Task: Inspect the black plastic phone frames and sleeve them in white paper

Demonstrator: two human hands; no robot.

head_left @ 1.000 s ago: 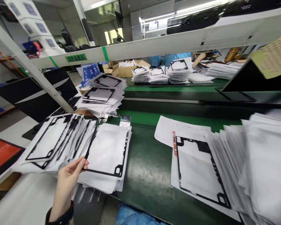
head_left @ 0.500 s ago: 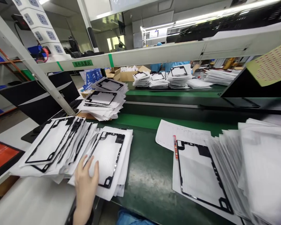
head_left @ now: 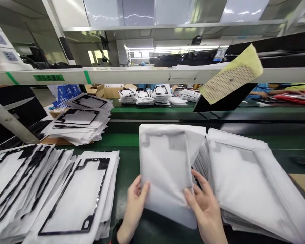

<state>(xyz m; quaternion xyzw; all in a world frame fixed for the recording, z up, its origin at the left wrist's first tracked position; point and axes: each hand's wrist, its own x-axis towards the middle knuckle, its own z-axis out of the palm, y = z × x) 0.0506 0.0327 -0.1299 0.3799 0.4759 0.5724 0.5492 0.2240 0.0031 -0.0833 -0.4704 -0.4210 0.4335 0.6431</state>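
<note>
Holding white sheet [head_left: 165,162], between both hands [head_left: 135,203] [head_left: 207,206]

Green bench [head_left: 128,159] lies free between left stack [head_left: 77,193] and packet [head_left: 165,169]; the right stack [head_left: 246,179] seemingly blocks the other side.

We couldn't read the green label [head_left: 48,78], too blurred. Left edge cropped the socket tower [head_left: 5,46] and leftmost sheet stack [head_left: 17,179]. Held white sheet [head_left: 165,169] hid fingertips of the left hand [head_left: 134,203], showed only a hazy grey outline [head_left: 177,141].
</note>
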